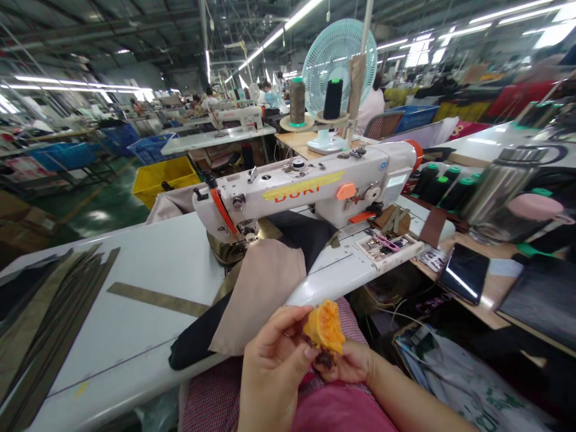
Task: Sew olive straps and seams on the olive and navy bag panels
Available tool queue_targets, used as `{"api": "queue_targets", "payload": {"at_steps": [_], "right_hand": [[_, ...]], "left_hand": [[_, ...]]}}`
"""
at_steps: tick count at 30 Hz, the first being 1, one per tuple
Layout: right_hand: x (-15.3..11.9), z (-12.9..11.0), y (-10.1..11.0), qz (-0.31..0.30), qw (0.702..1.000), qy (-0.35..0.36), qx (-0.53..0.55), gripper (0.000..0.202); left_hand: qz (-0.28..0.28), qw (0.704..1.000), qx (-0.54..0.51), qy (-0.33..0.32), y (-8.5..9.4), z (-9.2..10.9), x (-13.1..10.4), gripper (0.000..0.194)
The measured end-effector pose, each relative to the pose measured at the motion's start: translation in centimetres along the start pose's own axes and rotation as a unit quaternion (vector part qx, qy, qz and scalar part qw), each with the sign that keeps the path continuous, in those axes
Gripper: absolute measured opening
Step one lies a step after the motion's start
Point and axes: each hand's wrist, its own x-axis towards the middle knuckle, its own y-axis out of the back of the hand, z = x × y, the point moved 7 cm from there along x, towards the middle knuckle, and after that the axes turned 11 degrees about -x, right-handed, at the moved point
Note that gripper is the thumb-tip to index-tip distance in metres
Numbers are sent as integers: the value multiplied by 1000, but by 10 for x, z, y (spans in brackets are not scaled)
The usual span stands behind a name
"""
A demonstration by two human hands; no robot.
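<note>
Left hand: the left hand (272, 354) is narrow, thumb and fingers closed on the orange food (327, 327).
Right hand: the right hand (357, 362) is curled close behind the food's dark underside; its fingertips are partly hidden, so I cannot tell how firmly it grips.
Orange food: above the lap (211, 393), in front of the sewing table (157, 258), apart from the beige cloth (265, 294).
Sewing machine: the sewing machine (292, 180) has beige and dark cloth (193, 341) by its needle end.
Crumbling: the food looks soft and ragged—a harder pinch could break bits onto the lap.
Stains: moist-looking flesh could mark the cloth if smeared fingers touch it.
</note>
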Motion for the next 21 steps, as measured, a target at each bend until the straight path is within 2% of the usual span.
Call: {"api": "queue_targets", "payload": {"at_steps": [4, 7, 9, 14, 21], "right_hand": [[1, 4, 5, 5, 1000, -13, 4, 19], [1, 5, 6, 5, 1000, -17, 3, 20], [1, 5, 5, 5, 1000, -17, 4, 19], [0, 0, -1, 5, 1000, -2, 5, 18], [3, -6, -7, 0, 1000, -8, -12, 25]], "left_hand": [[-33, 995, 68, -63, -4, 9, -1, 34], [-34, 995, 64, -75, -6, 13, -1, 34], [-24, 998, 29, -47, -6, 9, -1, 33], [10, 993, -85, 76, -8, -10, -3, 30], [36, 991, -83, 103, -1, -15, -2, 37]]}}
